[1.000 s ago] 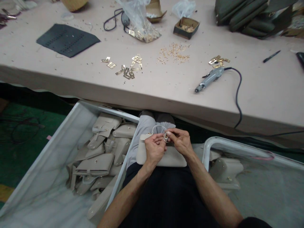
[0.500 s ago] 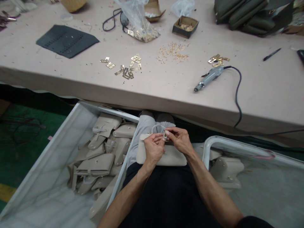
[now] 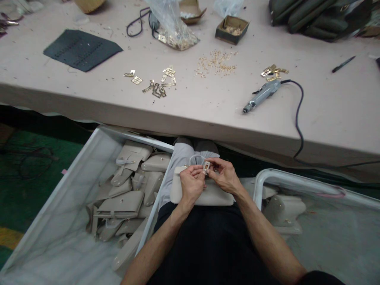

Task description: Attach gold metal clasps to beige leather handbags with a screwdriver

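A beige handbag [image 3: 216, 194] lies across my lap, with a pale strap looping up behind my hands. My left hand [image 3: 191, 185] is closed, its thumb and fingers pinching the lower left side of a small pale tab [image 3: 207, 165] that has a gold rectangular piece in its middle. From the other side my right hand [image 3: 226, 175] grips the same tab between thumb and forefinger. The tab is held just above the bag; whether it joins the strap I cannot tell.
On the table [image 3: 208, 107] lie a grey electric screwdriver [image 3: 261, 97] with a cord, gold plates [image 3: 157, 88], scattered small gold parts [image 3: 216, 63] and a small box [image 3: 232, 29]. A bin [image 3: 74, 190] of beige bags stands left, another bin [image 3: 314, 184] right.
The tab between my fingers has turned, so its face with the gold piece now shows. Both hands stay nearly in the same place over the bag.
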A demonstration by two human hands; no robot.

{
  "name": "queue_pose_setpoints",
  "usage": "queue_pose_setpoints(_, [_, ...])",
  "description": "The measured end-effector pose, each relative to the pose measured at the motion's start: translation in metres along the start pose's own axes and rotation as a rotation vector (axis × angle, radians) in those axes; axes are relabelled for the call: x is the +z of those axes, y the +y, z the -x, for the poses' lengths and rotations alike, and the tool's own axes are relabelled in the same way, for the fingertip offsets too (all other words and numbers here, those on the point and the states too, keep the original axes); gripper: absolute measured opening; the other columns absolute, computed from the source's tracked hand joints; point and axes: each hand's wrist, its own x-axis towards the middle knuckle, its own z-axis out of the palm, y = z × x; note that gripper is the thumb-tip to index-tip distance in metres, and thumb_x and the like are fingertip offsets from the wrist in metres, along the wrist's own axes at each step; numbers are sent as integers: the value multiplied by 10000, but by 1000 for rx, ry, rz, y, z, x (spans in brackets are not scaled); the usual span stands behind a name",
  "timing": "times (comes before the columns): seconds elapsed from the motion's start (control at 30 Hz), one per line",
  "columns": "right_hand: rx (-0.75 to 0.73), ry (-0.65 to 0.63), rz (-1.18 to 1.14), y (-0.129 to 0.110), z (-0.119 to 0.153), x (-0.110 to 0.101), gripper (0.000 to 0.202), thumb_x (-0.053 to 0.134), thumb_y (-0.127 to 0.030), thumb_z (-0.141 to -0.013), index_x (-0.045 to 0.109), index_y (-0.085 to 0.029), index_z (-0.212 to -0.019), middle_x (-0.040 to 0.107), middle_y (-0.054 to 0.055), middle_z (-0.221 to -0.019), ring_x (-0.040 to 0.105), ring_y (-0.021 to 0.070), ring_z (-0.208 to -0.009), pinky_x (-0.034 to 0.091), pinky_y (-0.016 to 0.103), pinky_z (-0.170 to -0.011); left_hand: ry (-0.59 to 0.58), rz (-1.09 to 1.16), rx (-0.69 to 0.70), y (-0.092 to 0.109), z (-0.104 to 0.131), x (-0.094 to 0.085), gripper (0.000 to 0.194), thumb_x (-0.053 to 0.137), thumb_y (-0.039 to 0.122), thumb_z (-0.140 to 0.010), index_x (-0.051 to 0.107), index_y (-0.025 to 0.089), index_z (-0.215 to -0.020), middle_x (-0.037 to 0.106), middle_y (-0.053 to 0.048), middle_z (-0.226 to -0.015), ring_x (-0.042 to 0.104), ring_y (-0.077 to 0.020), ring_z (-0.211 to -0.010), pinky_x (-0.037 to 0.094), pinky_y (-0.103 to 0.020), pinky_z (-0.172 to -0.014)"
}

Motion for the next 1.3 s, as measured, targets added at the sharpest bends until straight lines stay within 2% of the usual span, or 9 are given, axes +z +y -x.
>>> queue_pose_setpoints(0.2, [-10, -4, -15, -2, -2, 2, 416, 720, -295, -861, 706, -214, -1269, 699, 61, -954, 630, 196, -803, 539, 334, -749, -15, 1, -2, -2, -2, -1, 335, 773, 289, -755, 702, 82, -1008, 768, -90, -813, 543, -81, -403, 521, -230, -350])
queue_pose_setpoints(0.3, [-15, -18, 17, -3, -3, 3, 364, 691, -308, -889, 743, -250, -1244, 711, 53, -965, 629, 193, -811, 536, 336, -767, 9, -8, -3, -3, -2, -1, 302, 764, 281, -751, 710, 94, -982, 766, -79, -783, 537, -83, -391, 518, -232, -347])
queue_pose_setpoints(0.43, [-54, -33, 67, -4, -3, 2, 340, 668, -294, -901, 763, -255, -1226, 722, 51, -1016, 625, 191, -847, 513, 326, -770, 66, -25, -6, -6, -2, 1, 314, 775, 291, -742, 703, 98, -978, 782, -104, -826, 580, -108, -404, 520, -243, -336])
queue_pose_setpoints(0.6, [-55, -55, 65, -4, -4, 2, 361, 684, -311, -894, 761, -238, -1238, 702, 48, -950, 605, 184, -803, 496, 310, -719, 95, -18, -14, -6, -1, 2, 345, 810, 333, -732, 699, 107, -969, 798, -125, -875, 611, -123, -402, 475, -222, -304])
queue_pose_setpoints(0.87, [-24, -68, -12, 8, -6, 3, 360, 705, -332, -891, 764, -241, -1234, 712, 63, -1013, 643, 199, -874, 536, 326, -802, 95, -35, -11, -9, -2, 1, 318, 806, 315, -733, 683, 108, -941, 793, -117, -830, 603, -123, -386, 474, -223, -312])
queue_pose_setpoints(1.07, [-18, -77, -4, 14, -7, 4, 382, 727, -363, -877, 762, -253, -1240, 665, 33, -891, 579, 166, -755, 510, 296, -712, 116, -48, -19, -14, -3, 2, 301, 791, 299, -730, 666, 122, -938, 782, -85, -780, 590, -117, -382, 477, -223, -317])
queue_pose_setpoints(1.2, [-33, -80, -3, 19, -7, 6, 381, 706, -352, -885, 754, -248, -1249, 666, 38, -910, 594, 171, -785, 521, 307, -745, 112, -47, -27, -14, -3, 3, 290, 772, 296, -736, 654, 121, -935, 771, -75, -754, 577, -111, -373, 469, -218, -316])
queue_pose_setpoints(1.3, [-58, -35, 74, 23, -6, 11, 379, 698, -295, -860, 760, -248, -1231, 663, 30, -882, 582, 169, -762, 504, 302, -731, 114, -53, -25, -15, -3, 4, 276, 765, 288, -733, 651, 125, -924, 765, -67, -739, 577, -111, -371, 468, -216, -317])
